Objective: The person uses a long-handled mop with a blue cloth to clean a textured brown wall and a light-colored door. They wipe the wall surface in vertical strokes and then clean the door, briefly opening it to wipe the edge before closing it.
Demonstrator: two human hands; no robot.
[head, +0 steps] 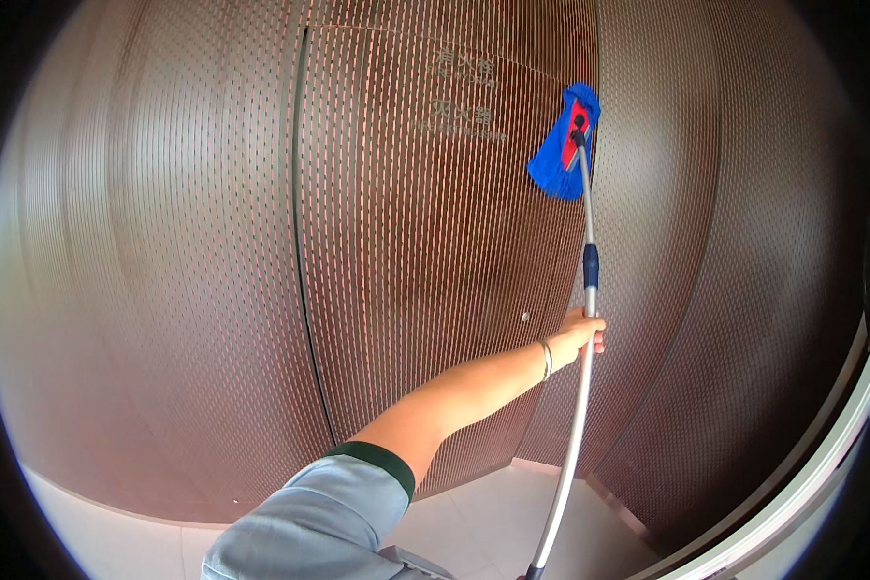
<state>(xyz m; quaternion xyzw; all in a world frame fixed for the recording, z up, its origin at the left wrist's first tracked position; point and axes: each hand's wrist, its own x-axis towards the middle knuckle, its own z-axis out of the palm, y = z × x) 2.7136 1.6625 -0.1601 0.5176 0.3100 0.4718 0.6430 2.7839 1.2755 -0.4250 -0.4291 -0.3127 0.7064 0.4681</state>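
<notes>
My left hand (587, 333) is wrapped around the silver telescopic pole (579, 406) of a flat mop, below its dark blue locking collar (590, 266). At the pole's top, the mop head has a blue fabric pad (554, 170) and a red plate (573, 138) with a black swivel joint. It is raised against the perforated metal wall panel (420, 239), close to the panel's right-hand corner. The pole runs down to a dark grip (534, 572) at the bottom edge of the view. My right hand is out of view.
Raised lettering marks the panel's upper part, and a small round lock (525, 317) sits lower down. A dark vertical seam (301, 217) borders it on the left. Another perforated wall (652, 217) meets it at right. Pale floor tiles (471, 518) lie below, with a curved white rail (790, 500) at lower right.
</notes>
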